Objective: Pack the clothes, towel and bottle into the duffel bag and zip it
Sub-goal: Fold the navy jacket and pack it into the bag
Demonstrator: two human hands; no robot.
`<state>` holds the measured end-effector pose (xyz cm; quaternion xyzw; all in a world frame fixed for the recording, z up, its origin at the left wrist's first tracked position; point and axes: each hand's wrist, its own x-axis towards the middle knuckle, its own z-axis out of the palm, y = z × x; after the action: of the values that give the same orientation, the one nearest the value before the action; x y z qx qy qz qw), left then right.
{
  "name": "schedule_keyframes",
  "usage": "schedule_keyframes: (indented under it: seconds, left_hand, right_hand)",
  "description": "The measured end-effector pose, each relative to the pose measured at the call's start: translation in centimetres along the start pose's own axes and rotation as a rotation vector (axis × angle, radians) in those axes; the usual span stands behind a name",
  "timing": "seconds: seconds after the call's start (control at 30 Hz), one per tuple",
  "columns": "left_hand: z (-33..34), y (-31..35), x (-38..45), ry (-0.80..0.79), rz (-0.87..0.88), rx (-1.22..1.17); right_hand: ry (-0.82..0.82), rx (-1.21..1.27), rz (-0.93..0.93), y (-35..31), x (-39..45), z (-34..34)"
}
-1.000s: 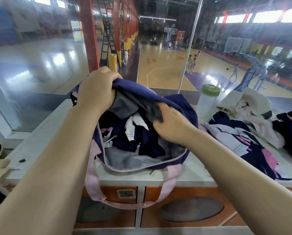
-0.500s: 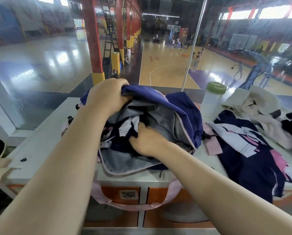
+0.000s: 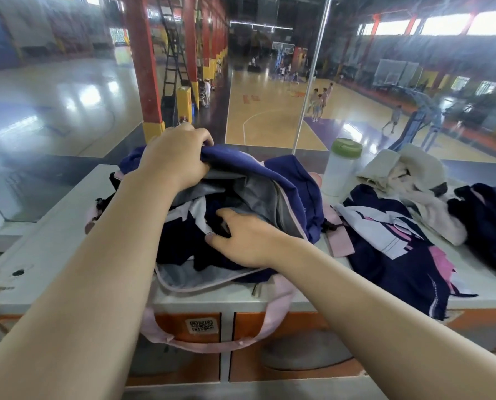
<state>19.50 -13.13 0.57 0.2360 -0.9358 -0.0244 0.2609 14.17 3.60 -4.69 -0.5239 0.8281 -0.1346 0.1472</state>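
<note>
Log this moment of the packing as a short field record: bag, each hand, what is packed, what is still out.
bag: navy fabric duffel bag with grey lining, unzipped, on the pale counter
left hand: grips the bag's upper flap, holding it up
right hand: inside the opening, on the navy-and-white garment
still out: white bottle with green lid, cream towel, navy-pink-white jersey, dark garment, all to the bag's right

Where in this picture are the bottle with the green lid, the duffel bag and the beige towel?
bottle (image 3: 339, 174): head view, on its white body below the green lid.
duffel bag (image 3: 295, 180): head view, on the navy outer fabric of the raised flap.
towel (image 3: 422, 166): head view, on the top of the crumpled beige pile.
</note>
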Motion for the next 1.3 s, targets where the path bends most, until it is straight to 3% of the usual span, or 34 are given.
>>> schedule_keyframes:
  seconds: [0.1, 0.3, 0.47, 0.6, 0.73, 0.93, 1.03, 1.13, 1.3]
  left_hand:
    - [-0.6, 1.7, 0.5, -0.081, 0.045, 0.011]
    - [-0.3, 7.5, 0.2, -0.407, 0.158, 0.021]
    - [1.7, 11.7, -0.3, -0.476, 0.252, -0.094]
    - [3.4, 15.7, -0.7, -0.478, 0.322, -0.208]
    - [6.5, 19.6, -1.8, -0.620, 0.332, -0.334]
    - [11.5, 23.2, -3.3, -0.699, 0.180, -0.504]
    - [12.7, 24.2, -3.1, -0.748, 0.119, -0.582]
    - [13.3, 25.1, -3.0, -0.755, 0.196, -0.432]
    - [14.1, 26.0, -3.1, -0.701, 0.299, -0.293]
  right_hand:
    - [0.110, 0.053, -0.003, 1.1, -1.5, -1.5]
    - [0.303, 0.207, 0.009, 4.8, -5.5, -3.7]
    - [0.480, 0.176, 0.137, 9.8, -8.0, -5.1]
    - [0.451, 0.154, 0.381, 15.1, -10.2, -6.1]
    - [0.318, 0.076, 0.641, 20.6, -12.1, -6.0]
    - [0.382, 0.178, 0.873, 26.3, -13.7, -5.2]
    - [0.384, 0.178, 0.920, 27.6, -14.2, -4.8]
    - [0.404, 0.127, 0.904, 27.3, -14.5, -5.4]
    - [0.455, 0.435, 0.843, 27.0, -14.3, -6.3]
